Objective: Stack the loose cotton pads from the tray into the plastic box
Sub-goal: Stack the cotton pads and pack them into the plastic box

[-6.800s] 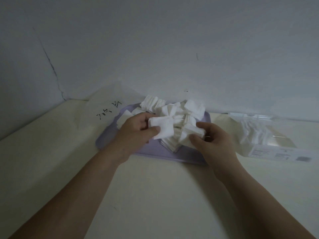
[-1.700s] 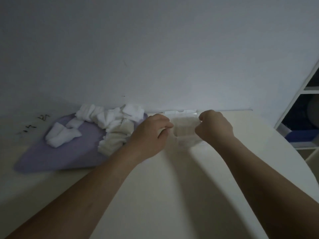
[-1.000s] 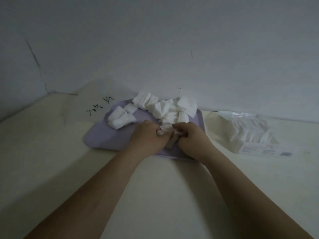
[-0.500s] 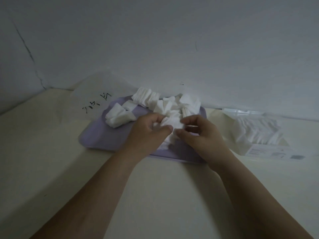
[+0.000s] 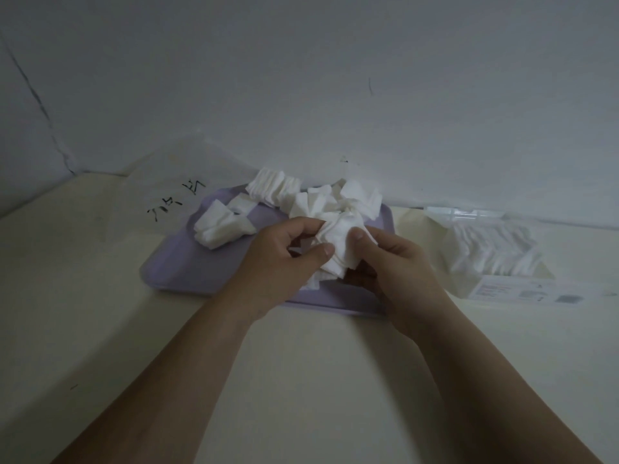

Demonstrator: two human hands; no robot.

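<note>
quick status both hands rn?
Left hand: gripping the bunch of cotton pads over the tray.
Right hand: gripping the same bunch.

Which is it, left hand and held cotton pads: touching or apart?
Touching. The head view shows the left hand pinching the held cotton pads between thumb and fingers, no gap; the right hand grips them.

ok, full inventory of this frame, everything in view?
tray: one, lilac, mid-table
loose pads: many, white, heaped on the tray's far half
bunch: one, white pads, held over the tray's near side
box: one, clear plastic, right of tray
boxed pads: a row, white, inside box
sheet: one, clear with black handwriting, behind tray at left
table: one, cream
wall: grey, crack at left
left grip: bare hand, holds bunch
right grip: bare hand, pinches bunch
</note>
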